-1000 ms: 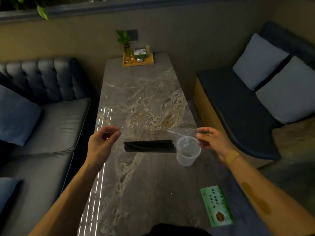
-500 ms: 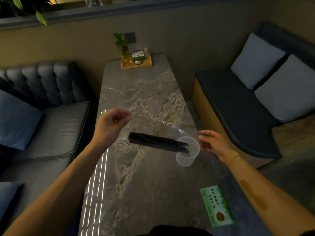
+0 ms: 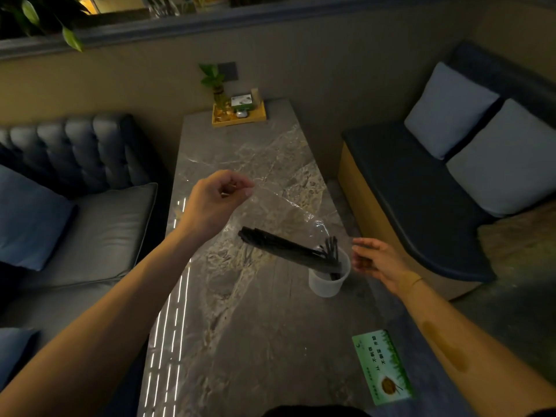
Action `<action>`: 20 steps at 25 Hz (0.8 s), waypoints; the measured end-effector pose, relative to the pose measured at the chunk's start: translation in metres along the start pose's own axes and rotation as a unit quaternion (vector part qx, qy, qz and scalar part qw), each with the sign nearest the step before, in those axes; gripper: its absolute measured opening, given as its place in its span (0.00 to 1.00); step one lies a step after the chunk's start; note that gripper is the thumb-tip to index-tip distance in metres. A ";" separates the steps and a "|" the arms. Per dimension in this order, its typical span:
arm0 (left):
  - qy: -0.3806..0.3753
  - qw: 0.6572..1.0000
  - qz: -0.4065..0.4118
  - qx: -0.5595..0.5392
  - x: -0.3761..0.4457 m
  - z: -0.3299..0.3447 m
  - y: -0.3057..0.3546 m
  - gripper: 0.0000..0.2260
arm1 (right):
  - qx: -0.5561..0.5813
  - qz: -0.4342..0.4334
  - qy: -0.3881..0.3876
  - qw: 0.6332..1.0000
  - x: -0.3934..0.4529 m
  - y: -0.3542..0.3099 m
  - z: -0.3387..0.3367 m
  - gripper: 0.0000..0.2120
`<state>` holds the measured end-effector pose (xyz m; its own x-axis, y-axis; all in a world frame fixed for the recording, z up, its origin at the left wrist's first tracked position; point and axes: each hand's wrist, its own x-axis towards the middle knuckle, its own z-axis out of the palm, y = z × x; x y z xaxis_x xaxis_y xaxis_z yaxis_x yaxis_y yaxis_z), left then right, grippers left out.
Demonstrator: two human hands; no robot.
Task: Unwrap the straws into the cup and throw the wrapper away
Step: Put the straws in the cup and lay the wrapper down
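Left fingers: the left hand (image 3: 221, 195) was raised, fingertips pinched on the high end of the clear wrapper (image 3: 282, 207).
Right fingers: the right hand (image 3: 377, 261) appeared to pinch the wrapper's low end just beside the cup (image 3: 329, 275); the grip itself was hard to make out.
Straws: the black straws (image 3: 288, 248) lay slanted inside the film, long axis falling from upper left to lower right, lower ends already in the cup.
Cup: upright on the marble table (image 3: 240, 326).
Nearer hand: the right one.
Judgement: lifting the left end further should slide them in.
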<state>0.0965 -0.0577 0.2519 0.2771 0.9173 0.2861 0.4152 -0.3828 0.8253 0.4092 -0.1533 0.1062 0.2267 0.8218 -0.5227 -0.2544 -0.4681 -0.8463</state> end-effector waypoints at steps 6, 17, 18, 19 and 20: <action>-0.026 0.999 0.023 0.020 0.015 0.015 0.029 0.08 | 0.038 0.018 0.002 0.999 -0.001 0.005 -0.006 0.13; -0.048 0.993 0.102 0.041 0.046 0.048 0.085 0.04 | 0.124 0.047 -0.027 0.991 -0.006 0.018 -0.005 0.08; -0.047 0.993 0.105 0.037 0.047 0.050 0.086 0.04 | 0.126 0.047 -0.026 0.991 -0.006 0.019 -0.005 0.10; -0.047 0.993 0.105 0.032 0.047 0.051 0.086 0.04 | 0.129 0.046 -0.025 0.990 -0.007 0.020 -0.004 0.11; -0.046 0.993 0.102 0.024 0.047 0.051 0.085 0.04 | 0.133 0.046 -0.025 0.990 -0.008 0.020 -0.004 0.12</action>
<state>0.1891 -0.0524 0.3106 0.4373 0.8072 0.3965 0.3829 -0.5661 0.7300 0.4061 -0.1711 0.0928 0.1460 0.7984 -0.5842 -0.5118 -0.4444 -0.7352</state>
